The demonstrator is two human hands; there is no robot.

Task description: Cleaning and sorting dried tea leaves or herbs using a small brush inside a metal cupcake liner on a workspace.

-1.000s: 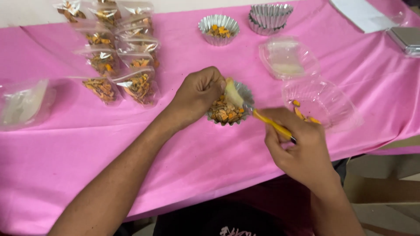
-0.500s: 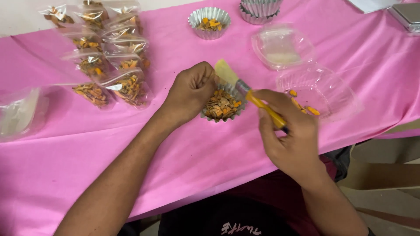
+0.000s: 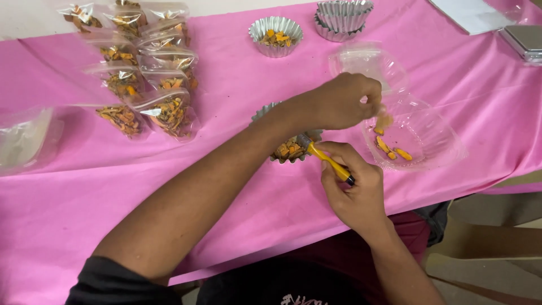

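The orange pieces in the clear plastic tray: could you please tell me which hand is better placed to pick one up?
Probably the left hand: it reaches over the tray, just above the orange pieces. The right hand has a grip on a yellow-handled tool.

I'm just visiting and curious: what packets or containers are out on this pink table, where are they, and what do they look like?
Clear bags: far left, orange-brown bits inside.
Clear clamshell: right, open, few orange pieces; left hand reaches in.
Foil cup: centre, filled; right hand holds yellow tool.
Filled foil cup, empty stack: far edge.
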